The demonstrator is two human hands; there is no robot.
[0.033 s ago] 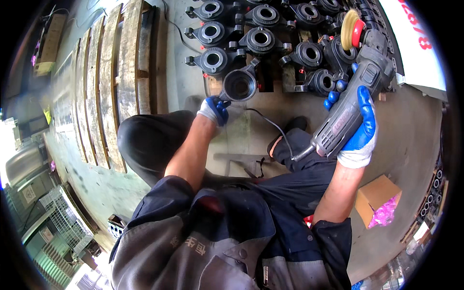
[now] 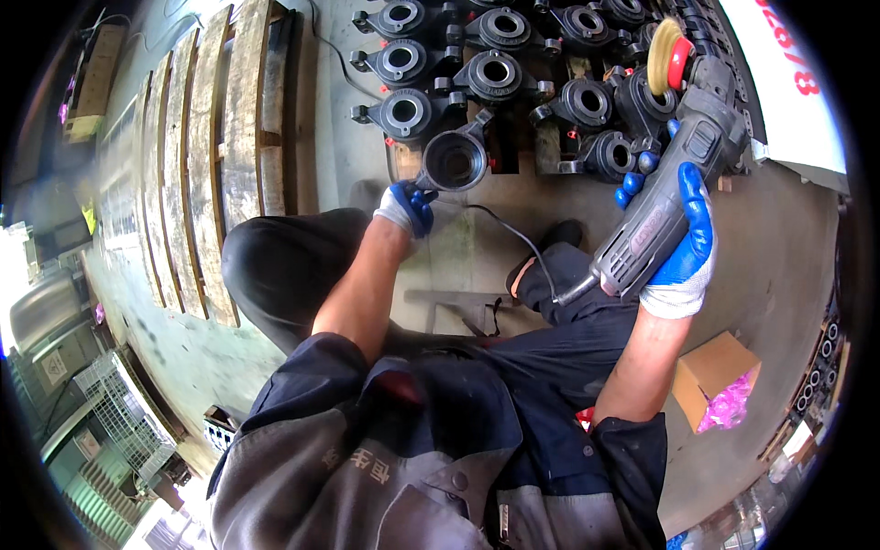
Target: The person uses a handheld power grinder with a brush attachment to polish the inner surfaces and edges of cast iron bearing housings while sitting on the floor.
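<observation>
My right hand (image 2: 689, 240), in a blue-coated white glove, is wrapped round the body of a grey angle grinder (image 2: 645, 225). The tool is tilted, its head up and to the right, with a yellowish disc (image 2: 661, 57) and a red backing at its end. Whether the disc spins cannot be told. My left hand (image 2: 411, 209), gloved alike, has its fingers closed on the near lug of a black cast metal part (image 2: 456, 163) with a round bore. That part lies at the near edge of many similar black castings (image 2: 495, 78).
A wooden slatted pallet (image 2: 206, 156) lies to the left. The grinder's cord (image 2: 513, 234) runs across the floor near my foot. At the right stands an open cardboard box (image 2: 710, 371) with pink plastic in it. A white panel (image 2: 793, 82) borders the far right.
</observation>
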